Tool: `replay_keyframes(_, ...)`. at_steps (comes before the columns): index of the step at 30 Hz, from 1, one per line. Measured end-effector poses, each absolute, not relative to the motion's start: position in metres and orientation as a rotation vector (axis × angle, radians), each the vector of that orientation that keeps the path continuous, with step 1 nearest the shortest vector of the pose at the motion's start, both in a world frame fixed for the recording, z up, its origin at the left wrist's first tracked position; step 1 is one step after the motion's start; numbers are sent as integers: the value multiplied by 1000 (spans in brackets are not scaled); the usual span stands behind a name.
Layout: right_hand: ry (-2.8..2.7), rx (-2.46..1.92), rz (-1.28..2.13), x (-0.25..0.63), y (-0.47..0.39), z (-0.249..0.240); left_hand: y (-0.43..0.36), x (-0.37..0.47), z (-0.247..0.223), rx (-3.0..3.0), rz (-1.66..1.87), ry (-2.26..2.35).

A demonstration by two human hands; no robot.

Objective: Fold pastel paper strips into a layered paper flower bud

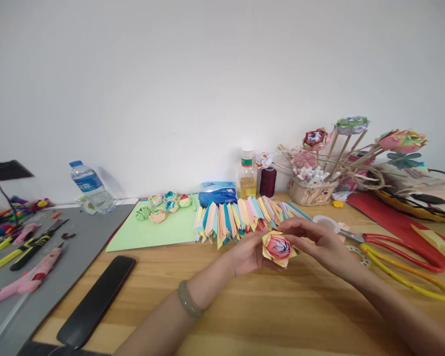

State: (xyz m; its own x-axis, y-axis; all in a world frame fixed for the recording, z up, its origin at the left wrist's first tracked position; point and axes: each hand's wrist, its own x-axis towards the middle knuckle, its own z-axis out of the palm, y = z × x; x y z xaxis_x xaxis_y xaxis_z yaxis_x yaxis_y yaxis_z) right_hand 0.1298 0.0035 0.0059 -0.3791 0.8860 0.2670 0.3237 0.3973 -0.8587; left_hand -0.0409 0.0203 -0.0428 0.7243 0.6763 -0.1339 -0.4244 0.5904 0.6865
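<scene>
A folded paper flower [279,248], yellow outside with pink and pale purple inner petals, is held between my two hands above the wooden table. My left hand [247,254] cups it from the left and below, with some fingers hidden behind it. On its upper right edge, the bent fingers of my right hand [315,240] pinch the petals. Just behind the hands lies a row of folded paper strips [241,217] in yellow, pink, blue and peach.
Small paper flowers [157,215] sit on green paper [133,237]. Scissors [400,257] lie right, near a basket [313,192] of stemmed flowers. A bottle [247,178], thread spool [268,183] and tissue pack [217,193] stand behind. A phone [96,299] and pink glue gun [29,279] lie left.
</scene>
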Motion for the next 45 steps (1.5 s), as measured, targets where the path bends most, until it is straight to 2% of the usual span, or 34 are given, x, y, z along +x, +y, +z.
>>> replay_keyframes(12, -1843, -1147, 459, 138, 14, -6, 18, -41, -39, 745, 808, 356)
replay_keyframes(26, -2042, -1052, 217, 130, 6, -4, 19, -36, -39, 915, 1103, 553)
replay_keyframes(37, -2025, -1071, 392, 119, 3, -10, 17, -31, -40, 1417, 1399, 776)
replay_keyframes(45, -2044, -1076, 260, 116, -4, -10, 5, -30, -29, 1408, 1446, 767)
